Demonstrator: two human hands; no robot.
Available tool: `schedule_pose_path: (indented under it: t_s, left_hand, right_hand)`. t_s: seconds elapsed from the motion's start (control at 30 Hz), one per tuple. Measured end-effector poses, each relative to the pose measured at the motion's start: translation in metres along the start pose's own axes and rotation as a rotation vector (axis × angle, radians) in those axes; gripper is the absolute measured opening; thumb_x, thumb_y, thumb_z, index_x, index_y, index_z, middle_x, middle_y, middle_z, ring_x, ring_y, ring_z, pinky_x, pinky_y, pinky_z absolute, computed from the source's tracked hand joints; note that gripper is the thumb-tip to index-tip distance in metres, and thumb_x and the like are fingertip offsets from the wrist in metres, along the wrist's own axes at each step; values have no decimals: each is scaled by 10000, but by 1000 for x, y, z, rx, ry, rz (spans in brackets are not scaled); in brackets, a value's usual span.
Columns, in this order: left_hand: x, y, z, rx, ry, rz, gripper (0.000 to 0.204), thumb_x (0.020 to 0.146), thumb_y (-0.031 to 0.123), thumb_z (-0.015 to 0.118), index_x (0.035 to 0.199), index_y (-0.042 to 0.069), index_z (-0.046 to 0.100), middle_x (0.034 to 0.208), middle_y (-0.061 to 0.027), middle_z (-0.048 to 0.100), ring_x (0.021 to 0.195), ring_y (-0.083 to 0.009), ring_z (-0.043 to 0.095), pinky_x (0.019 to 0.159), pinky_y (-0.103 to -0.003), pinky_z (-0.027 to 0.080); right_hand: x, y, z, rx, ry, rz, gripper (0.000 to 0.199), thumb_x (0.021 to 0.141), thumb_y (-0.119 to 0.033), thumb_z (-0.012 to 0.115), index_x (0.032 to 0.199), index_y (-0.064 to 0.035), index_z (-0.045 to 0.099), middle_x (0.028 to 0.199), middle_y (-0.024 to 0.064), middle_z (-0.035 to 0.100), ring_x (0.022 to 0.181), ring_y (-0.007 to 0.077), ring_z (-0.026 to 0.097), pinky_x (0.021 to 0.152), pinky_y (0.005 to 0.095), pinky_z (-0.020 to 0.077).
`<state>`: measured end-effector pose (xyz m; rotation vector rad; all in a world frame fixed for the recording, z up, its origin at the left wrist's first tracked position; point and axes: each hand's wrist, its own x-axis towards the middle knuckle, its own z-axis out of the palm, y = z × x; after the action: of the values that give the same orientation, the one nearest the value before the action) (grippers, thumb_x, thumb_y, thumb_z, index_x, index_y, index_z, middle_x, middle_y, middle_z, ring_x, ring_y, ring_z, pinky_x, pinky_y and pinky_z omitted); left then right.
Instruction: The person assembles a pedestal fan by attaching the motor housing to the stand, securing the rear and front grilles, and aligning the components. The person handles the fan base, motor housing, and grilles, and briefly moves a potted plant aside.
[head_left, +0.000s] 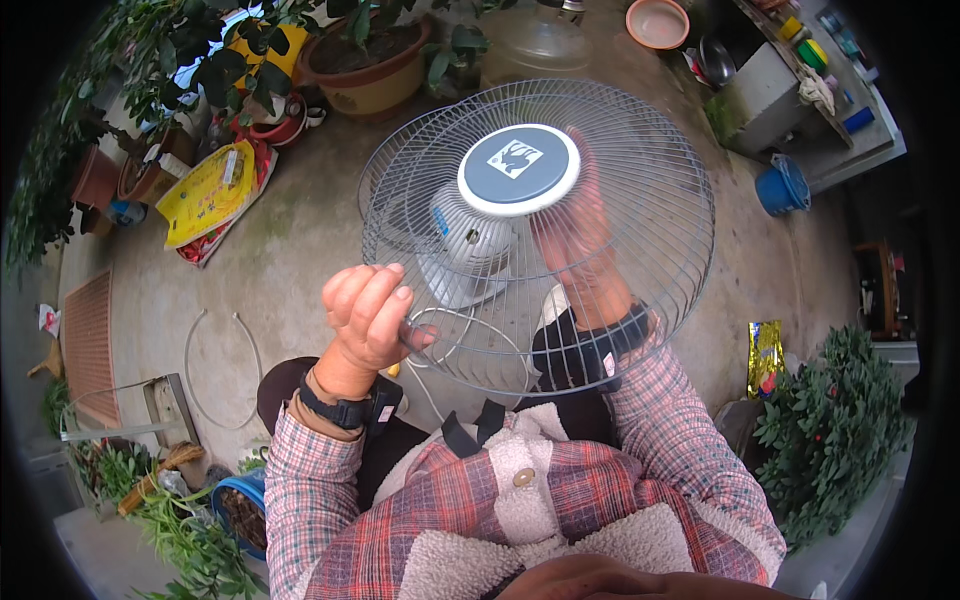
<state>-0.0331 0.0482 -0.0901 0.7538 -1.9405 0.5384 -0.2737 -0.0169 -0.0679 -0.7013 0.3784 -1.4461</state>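
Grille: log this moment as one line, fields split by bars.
left hand: clasping grille by its rim | right hand: behind grille, contact unclear | fan body: seen through grille | yellow bag: on floor, left

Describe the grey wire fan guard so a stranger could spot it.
Over the grey concrete floor, find the left hand. It grips the rim of a round grey wire fan guard. Unlike the white fan body behind it, the guard is see-through, with a blue-grey disc.
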Motion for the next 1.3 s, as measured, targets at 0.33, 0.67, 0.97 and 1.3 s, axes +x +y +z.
schedule_pose_path:
  t_s: [0.33,0.67,0.97,1.3]
  left_hand:
    - [-1,-2,0,-38,7,1,434,924,488,520,1091,87,499,1069,-109,606,923,-257,556,780,-387,472]
    - [1,-15,-4,-462,275,-767,426,983,397,461,1078,-10,540,981,-137,634,885,-241,607,822,-357,479]
    - [-14,-47,-10,-839,499,-1476,397,984,416,474,1057,30,532,943,-96,634,774,-146,584,686,-270,473]
    - [-15,-55,-19,-980,485,-1688,474,958,492,482,1058,30,517,909,-111,645,745,-152,598,655,-271,491]
  right_hand:
    - [-4,2,-2,-55,2,-8,439,961,-194,520,1374,-211,374,1337,84,464,1229,242,480,1047,411,436]
    - [-6,6,1,-228,-137,93,725,882,-218,640,1459,-98,219,1463,186,295,1251,317,457,1007,394,395]
    - [-1,1,-16,-971,150,-472,452,895,-74,590,1312,-19,425,1328,132,485,1184,221,515,1004,385,385]
    - [5,-7,-30,-714,151,83,403,976,-326,501,1205,5,503,1079,145,636,897,181,629,727,271,465]
